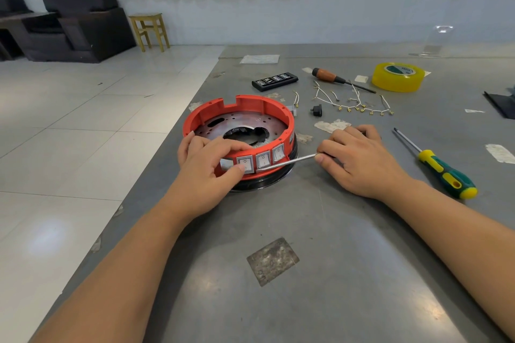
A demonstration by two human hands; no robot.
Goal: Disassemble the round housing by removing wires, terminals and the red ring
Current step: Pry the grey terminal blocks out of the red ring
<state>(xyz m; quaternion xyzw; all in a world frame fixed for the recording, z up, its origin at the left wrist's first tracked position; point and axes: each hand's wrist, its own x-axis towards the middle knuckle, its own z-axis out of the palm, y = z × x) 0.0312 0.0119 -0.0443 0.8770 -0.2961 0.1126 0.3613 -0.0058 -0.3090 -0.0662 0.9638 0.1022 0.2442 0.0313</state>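
The round housing (245,120) stands near the table's left edge, a red ring on a black base with a metal plate inside and grey rocker switches (263,160) on its near wall. My left hand (206,167) grips the near rim, thumb on a switch, fingers curled over the top. My right hand (359,159) holds a thin metal tool (287,162) whose tip lies at the seam between the red ring and the base, under the switches. Loose white wires with brass terminals (354,104) lie on the table behind my right hand.
A green-yellow screwdriver (443,168) lies right of my right hand. Farther back are an orange-handled screwdriver (328,76), a black bit case (274,81), a yellow tape roll (398,76) and a small black part (316,110). The table's left edge (178,125) runs beside the housing.
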